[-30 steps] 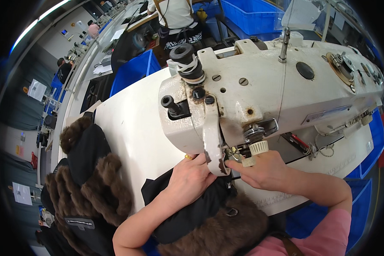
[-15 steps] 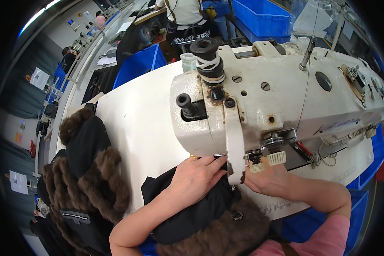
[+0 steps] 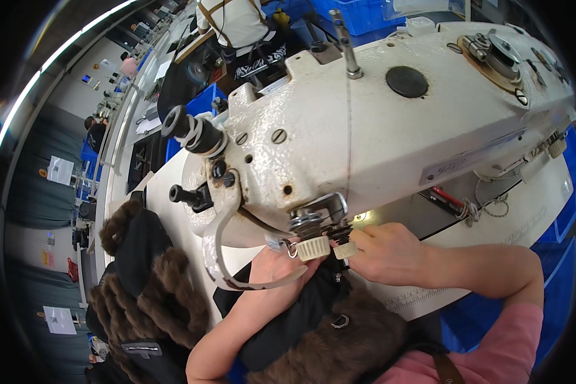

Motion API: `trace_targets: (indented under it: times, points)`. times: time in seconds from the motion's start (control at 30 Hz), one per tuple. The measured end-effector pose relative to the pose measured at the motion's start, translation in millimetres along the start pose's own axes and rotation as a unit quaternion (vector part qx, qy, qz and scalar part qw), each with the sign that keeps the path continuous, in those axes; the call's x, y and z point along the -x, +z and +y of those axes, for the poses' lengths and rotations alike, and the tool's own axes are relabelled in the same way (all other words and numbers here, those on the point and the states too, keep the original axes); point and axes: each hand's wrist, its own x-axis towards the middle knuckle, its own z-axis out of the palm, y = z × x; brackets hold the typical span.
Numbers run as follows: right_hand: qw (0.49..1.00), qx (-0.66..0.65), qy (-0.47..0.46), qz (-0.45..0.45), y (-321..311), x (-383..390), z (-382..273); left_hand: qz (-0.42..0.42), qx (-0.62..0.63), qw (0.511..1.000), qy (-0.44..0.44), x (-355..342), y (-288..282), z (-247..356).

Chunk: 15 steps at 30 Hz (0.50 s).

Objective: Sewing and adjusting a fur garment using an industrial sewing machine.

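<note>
Standing over the work, a white sewing machine (image 3: 365,128) overhangs the garment (image 3: 329,342), smooth black cloth meeting plush brown fur. The left hand (image 3: 275,264) lies over the cloth, the right hand (image 3: 390,253) near its far end; with fingertips hidden, I cannot tell either grip. A shiny metal ring (image 3: 339,327) sits on the fur.

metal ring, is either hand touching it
No, the metal ring lies on brown fur, apart from the left hand and the right hand.

Obstacle above left hand (image 3: 272,264): curved white lever (image 3: 212,251)
</note>
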Motion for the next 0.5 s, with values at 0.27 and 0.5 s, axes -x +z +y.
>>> trace_targets:
  times: [0.27,0.5]
  points:
    - [0.996,-0.027,0.076,0.030,12,-3,-6,-0.054,-0.032,0.996,-0.060,3,-1,-4]
    - [0.909,-0.359,0.206,-0.052,-8,3,-3,-0.157,0.046,0.982,-0.093,5,-19,-4]
